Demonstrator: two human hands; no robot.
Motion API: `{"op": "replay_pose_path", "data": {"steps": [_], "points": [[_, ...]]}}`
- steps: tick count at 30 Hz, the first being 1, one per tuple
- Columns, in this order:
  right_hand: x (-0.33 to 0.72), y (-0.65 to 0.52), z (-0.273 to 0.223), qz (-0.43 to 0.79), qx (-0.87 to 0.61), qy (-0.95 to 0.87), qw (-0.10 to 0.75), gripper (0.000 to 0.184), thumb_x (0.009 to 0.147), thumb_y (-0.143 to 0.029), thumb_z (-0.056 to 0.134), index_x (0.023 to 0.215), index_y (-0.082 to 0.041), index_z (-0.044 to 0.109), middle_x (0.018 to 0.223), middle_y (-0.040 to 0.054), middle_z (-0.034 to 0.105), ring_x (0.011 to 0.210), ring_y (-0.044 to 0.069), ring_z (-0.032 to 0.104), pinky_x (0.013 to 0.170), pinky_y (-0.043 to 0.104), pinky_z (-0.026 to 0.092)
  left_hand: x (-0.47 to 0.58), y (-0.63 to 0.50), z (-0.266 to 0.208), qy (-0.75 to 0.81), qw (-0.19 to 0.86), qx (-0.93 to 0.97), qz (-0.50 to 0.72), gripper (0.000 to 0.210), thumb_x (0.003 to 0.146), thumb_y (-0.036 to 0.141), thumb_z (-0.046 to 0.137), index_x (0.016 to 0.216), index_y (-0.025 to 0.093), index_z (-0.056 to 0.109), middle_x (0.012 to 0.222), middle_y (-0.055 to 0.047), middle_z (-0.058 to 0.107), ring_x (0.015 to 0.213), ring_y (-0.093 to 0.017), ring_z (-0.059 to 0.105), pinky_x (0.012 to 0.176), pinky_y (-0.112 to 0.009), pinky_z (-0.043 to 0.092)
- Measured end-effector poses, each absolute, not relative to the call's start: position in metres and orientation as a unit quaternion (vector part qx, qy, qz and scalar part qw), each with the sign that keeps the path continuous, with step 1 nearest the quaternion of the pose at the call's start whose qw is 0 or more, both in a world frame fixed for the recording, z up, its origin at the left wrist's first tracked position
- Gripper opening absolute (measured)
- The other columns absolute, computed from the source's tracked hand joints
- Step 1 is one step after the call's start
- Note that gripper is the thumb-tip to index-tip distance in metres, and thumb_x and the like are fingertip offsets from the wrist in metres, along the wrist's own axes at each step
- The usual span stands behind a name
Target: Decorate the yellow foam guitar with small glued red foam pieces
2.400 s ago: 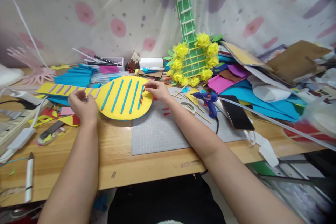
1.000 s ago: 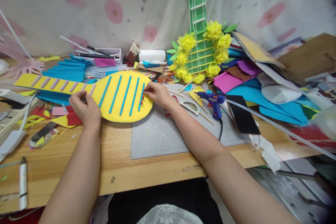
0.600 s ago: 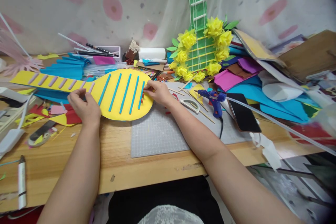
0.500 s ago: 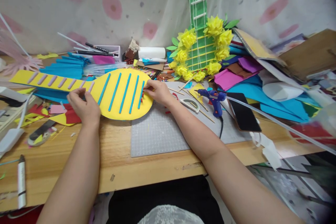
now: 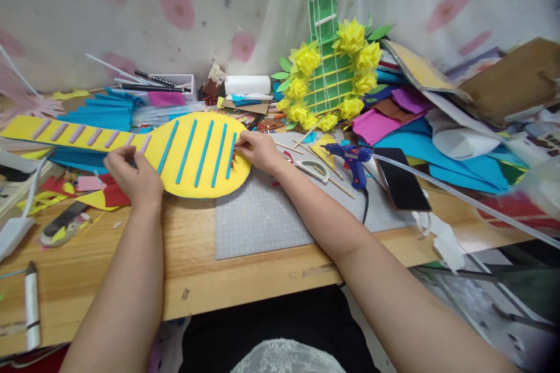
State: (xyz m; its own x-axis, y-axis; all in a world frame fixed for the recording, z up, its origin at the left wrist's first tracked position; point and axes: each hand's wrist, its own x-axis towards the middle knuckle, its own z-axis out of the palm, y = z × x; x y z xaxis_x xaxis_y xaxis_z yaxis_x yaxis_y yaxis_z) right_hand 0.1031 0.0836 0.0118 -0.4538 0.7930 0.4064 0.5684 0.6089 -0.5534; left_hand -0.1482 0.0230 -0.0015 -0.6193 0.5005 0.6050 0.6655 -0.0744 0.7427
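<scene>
A flat yellow guitar cut-out lies with its round body over the grey cutting mat and its neck to the left. Blue strips cross the body; short lilac strips cross the neck. My left hand is at the lower edge of the neck where it meets the body, fingers bent together; whatever they pinch is hidden. At the body's right end my right hand is closed in a pinch beside the last blue strip, its held thing too small to make out. Small red bits sit just left of those fingertips.
A blue glue gun with a clear stick, a phone and a curved white tool lie right on the mat. Behind stands a green guitar with yellow paper flowers. Coloured paper is heaped right; a marker lies front left.
The whole scene sits slightly further left as the view turns. Both hands keep their places on the yellow guitar, with little visible movement of the fingers.
</scene>
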Motion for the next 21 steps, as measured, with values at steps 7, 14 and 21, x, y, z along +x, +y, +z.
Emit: {"op": "replay_pose_path", "data": {"steps": [7, 14, 21], "points": [[0.1024, 0.0844, 0.0087, 0.166, -0.410, -0.836, 0.325, 0.007, 0.077, -0.014, 0.056, 0.072, -0.018, 0.056, 0.084, 0.0014, 0.067, 0.080, 0.014, 0.059, 0.070, 0.024, 0.039, -0.1484, 0.0223, -0.0010, -0.673, 0.069, -0.435, -0.593, 0.017, 0.073, 0.002, 0.045, 0.085, 0.013, 0.047, 0.088, -0.005, 0.044, 0.090, -0.018, 0.047, 0.087, -0.034, 0.038], [0.1019, 0.0829, 0.0100, 0.165, -0.410, -0.836, 0.325, 0.007, 0.078, -0.013, 0.055, 0.073, -0.018, 0.058, 0.084, 0.0029, 0.067, 0.082, 0.015, 0.059, 0.072, 0.025, 0.040, -0.1477, 0.0219, -0.0003, -0.678, 0.072, -0.435, -0.588, 0.018, 0.072, 0.001, 0.045, 0.083, 0.015, 0.046, 0.087, -0.004, 0.043, 0.091, -0.017, 0.047, 0.087, -0.033, 0.037], [0.1031, 0.0828, 0.0110, 0.182, -0.415, -0.830, 0.325, 0.008, 0.077, -0.013, 0.054, 0.074, -0.018, 0.058, 0.085, 0.0021, 0.068, 0.084, 0.015, 0.059, 0.074, 0.025, 0.041, -0.1450, 0.0212, 0.0023, -0.672, 0.070, -0.429, -0.599, 0.018, 0.072, 0.001, 0.045, 0.082, 0.016, 0.045, 0.088, -0.004, 0.044, 0.091, -0.018, 0.047, 0.087, -0.034, 0.037]]}}
